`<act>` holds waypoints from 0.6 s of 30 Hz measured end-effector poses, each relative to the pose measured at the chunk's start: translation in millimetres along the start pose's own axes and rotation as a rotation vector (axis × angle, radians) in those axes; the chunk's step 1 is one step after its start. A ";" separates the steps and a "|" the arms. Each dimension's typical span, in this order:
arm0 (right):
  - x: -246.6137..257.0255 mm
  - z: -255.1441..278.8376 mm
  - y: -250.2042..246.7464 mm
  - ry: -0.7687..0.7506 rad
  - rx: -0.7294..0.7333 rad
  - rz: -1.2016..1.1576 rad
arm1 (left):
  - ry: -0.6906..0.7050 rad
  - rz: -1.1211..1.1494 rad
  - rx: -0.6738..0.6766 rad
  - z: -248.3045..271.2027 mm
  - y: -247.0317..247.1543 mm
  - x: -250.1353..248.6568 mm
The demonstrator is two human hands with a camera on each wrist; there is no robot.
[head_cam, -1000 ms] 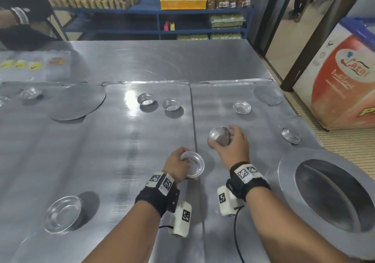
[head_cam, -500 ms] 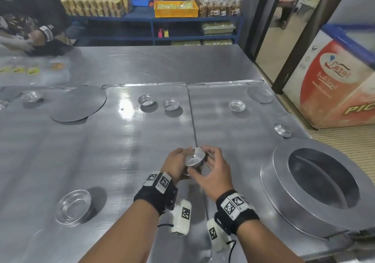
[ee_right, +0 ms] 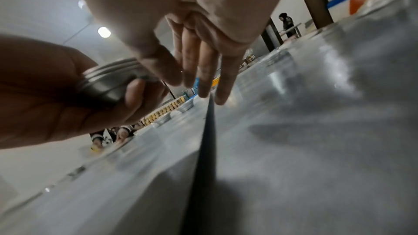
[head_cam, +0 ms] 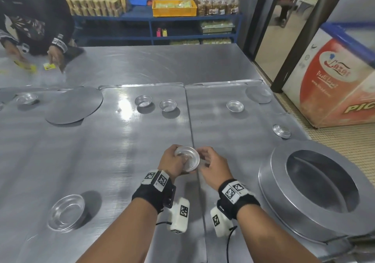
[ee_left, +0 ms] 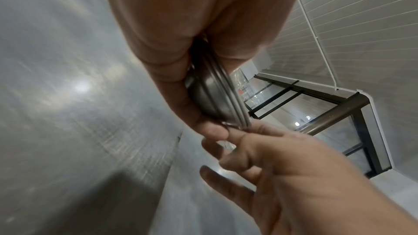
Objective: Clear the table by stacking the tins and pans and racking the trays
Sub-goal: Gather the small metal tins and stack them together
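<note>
My left hand grips a small stack of nested round tins just above the table seam; the left wrist view shows the stack edge-on, with a few rims. Beside the stack, my right hand has loose, mostly straight fingers and its thumb near the rim. Loose small tins lie farther back, and one lies upside down. A wider shallow dish sits near left.
A large round pan lies at the right table edge. Flat round trays rest at back left and back right. Another person's hands work at the far left. A freezer stands right of the table.
My right hand carried a tin leftward and set it into the tin held by my left hand. Its fingers have since loosened from the stack.
</note>
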State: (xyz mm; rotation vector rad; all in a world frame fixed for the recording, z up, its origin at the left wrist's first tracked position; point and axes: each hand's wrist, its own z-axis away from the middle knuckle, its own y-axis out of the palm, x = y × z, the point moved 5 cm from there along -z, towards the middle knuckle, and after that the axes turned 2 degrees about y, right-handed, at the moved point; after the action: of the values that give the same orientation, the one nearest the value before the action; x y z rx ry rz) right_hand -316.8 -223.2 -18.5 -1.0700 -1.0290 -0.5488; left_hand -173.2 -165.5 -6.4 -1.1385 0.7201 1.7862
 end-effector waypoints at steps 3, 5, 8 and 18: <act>-12.4 -30.9 -12.9 0.073 0.000 0.319 | -0.007 0.007 -0.001 -8.1 7.5 -1.6; -17.3 -51.1 -28.2 0.152 -0.035 0.440 | -0.001 0.018 0.004 -14.8 14.0 -4.1; -30.7 -82.9 -55.0 0.321 -0.085 0.562 | 0.002 0.034 0.006 -26.3 23.2 -7.7; -90.8 -170.8 -161.0 0.805 -0.322 0.732 | -0.009 0.025 0.024 -68.3 55.0 -16.6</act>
State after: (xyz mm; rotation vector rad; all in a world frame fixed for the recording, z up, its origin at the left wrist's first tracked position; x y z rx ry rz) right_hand -414.6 -453.5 -45.7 -1.2507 0.1779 -0.4712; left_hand -191.5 -252.0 -18.6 -1.1097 0.7512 1.7981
